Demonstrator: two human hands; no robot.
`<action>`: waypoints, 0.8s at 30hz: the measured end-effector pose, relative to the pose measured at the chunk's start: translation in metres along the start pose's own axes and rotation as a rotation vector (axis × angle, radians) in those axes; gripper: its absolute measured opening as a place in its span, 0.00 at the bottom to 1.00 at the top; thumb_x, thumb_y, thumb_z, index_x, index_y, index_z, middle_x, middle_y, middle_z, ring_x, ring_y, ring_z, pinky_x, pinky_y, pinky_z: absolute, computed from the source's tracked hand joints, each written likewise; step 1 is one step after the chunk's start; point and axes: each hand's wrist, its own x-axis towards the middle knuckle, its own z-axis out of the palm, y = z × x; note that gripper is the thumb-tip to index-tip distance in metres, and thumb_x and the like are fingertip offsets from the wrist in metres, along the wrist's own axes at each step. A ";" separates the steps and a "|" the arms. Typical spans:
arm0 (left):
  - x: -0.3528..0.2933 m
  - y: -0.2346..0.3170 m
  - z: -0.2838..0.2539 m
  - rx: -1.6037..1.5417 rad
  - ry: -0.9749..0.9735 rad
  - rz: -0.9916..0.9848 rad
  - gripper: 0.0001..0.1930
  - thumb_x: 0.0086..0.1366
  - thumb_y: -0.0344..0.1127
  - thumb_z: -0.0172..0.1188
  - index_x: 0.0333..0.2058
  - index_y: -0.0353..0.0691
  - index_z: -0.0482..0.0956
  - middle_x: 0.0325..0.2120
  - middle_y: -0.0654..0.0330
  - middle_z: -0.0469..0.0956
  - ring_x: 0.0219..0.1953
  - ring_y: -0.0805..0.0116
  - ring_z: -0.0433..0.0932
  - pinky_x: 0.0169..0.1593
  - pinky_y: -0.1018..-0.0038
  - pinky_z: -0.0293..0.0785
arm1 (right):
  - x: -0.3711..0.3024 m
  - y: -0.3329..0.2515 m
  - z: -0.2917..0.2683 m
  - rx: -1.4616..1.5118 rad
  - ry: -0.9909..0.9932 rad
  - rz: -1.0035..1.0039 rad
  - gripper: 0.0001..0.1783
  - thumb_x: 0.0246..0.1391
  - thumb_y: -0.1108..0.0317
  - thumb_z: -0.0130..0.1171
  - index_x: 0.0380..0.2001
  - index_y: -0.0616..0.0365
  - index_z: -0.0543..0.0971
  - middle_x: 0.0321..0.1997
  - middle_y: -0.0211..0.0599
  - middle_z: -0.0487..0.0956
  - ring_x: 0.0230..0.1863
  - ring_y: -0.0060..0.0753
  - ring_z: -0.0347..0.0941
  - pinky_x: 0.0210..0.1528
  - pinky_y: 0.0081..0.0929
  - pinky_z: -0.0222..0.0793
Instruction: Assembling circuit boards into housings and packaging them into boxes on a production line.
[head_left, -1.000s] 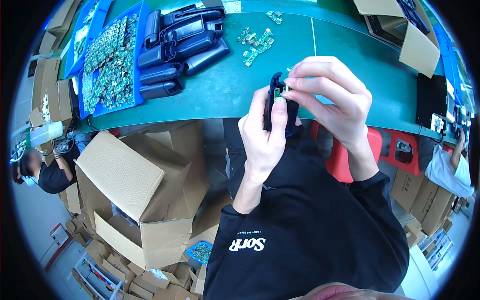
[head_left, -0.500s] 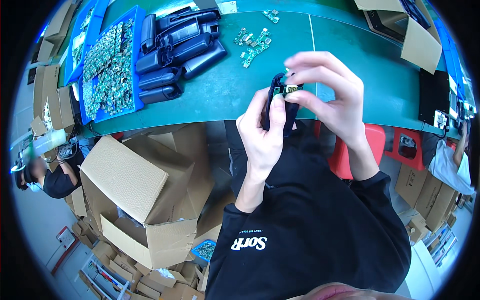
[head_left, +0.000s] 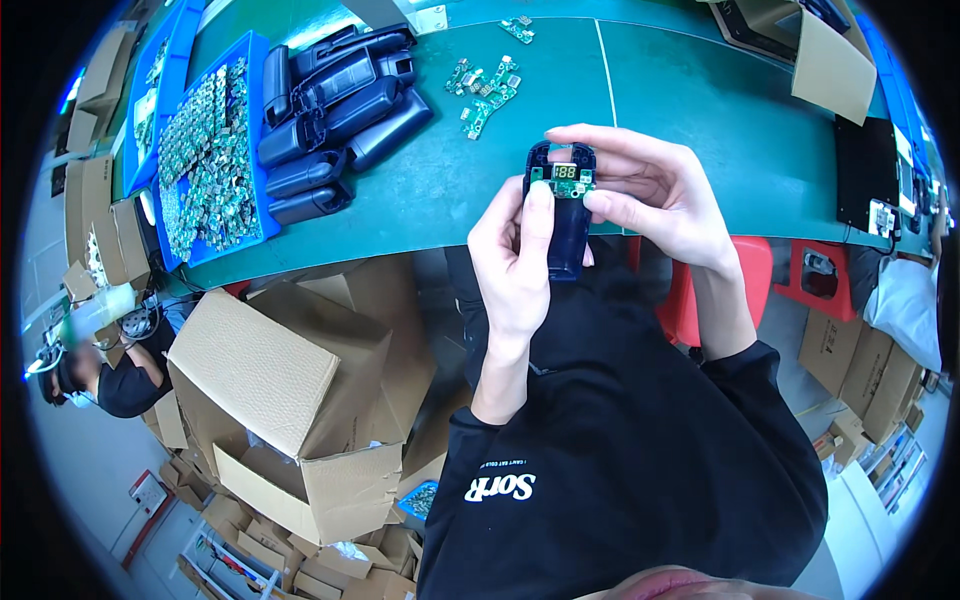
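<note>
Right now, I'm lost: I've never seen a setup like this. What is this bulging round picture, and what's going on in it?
There's no robot here: it's a person working bare-handed. A wide fisheye camera on their head looks down, so straight edges bend near the rim.

The left hand holds a black plastic casing, thumb on the green circuit board seated at its upper end. That board carries a small digit display. The right hand has its thumb at the board's right edge.

On the green table, to the left, a blue tray is heaped with circuit boards; beside it lie more black casings. Some loose circuit boards lie farther right. An open cardboard box is below the table edge.
</note>
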 end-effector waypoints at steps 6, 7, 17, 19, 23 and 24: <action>0.003 0.000 0.000 0.041 -0.031 -0.033 0.16 0.74 0.41 0.50 0.41 0.30 0.75 0.26 0.58 0.81 0.20 0.77 0.77 0.24 0.83 0.73 | -0.003 0.003 -0.003 0.017 0.040 0.042 0.26 0.55 0.76 0.62 0.58 0.64 0.72 0.50 0.45 0.81 0.51 0.28 0.78 0.55 0.25 0.74; 0.004 -0.002 -0.002 0.051 -0.044 -0.039 0.17 0.74 0.42 0.49 0.42 0.30 0.74 0.27 0.58 0.80 0.21 0.77 0.77 0.25 0.82 0.73 | -0.004 0.003 -0.003 0.030 0.043 0.061 0.26 0.56 0.76 0.62 0.58 0.64 0.72 0.50 0.45 0.81 0.52 0.28 0.78 0.55 0.24 0.74; 0.015 -0.024 -0.010 0.068 -0.149 -0.106 0.21 0.77 0.47 0.40 0.51 0.34 0.70 0.30 0.58 0.79 0.25 0.77 0.77 0.27 0.82 0.74 | -0.001 0.020 -0.007 -0.096 0.114 0.011 0.28 0.55 0.78 0.58 0.60 0.62 0.70 0.57 0.42 0.76 0.56 0.29 0.74 0.59 0.29 0.70; 0.018 -0.029 -0.011 0.033 -0.163 -0.132 0.21 0.77 0.47 0.38 0.51 0.34 0.70 0.30 0.59 0.78 0.24 0.77 0.77 0.29 0.81 0.74 | -0.003 0.015 -0.005 -0.190 0.113 -0.010 0.31 0.53 0.76 0.59 0.62 0.60 0.69 0.60 0.42 0.74 0.59 0.31 0.72 0.60 0.32 0.68; 0.023 -0.030 -0.006 0.018 -0.153 -0.146 0.22 0.77 0.46 0.37 0.53 0.34 0.68 0.31 0.59 0.78 0.26 0.77 0.77 0.31 0.80 0.75 | -0.003 0.012 -0.011 -0.373 0.079 -0.054 0.39 0.48 0.72 0.65 0.64 0.58 0.66 0.63 0.42 0.70 0.64 0.38 0.67 0.63 0.38 0.65; 0.024 -0.030 -0.004 0.018 -0.144 -0.148 0.22 0.77 0.46 0.36 0.54 0.34 0.68 0.32 0.59 0.78 0.27 0.77 0.78 0.32 0.80 0.76 | -0.003 0.011 -0.013 -0.441 0.061 -0.070 0.42 0.45 0.71 0.68 0.65 0.57 0.64 0.64 0.42 0.68 0.65 0.41 0.65 0.64 0.39 0.64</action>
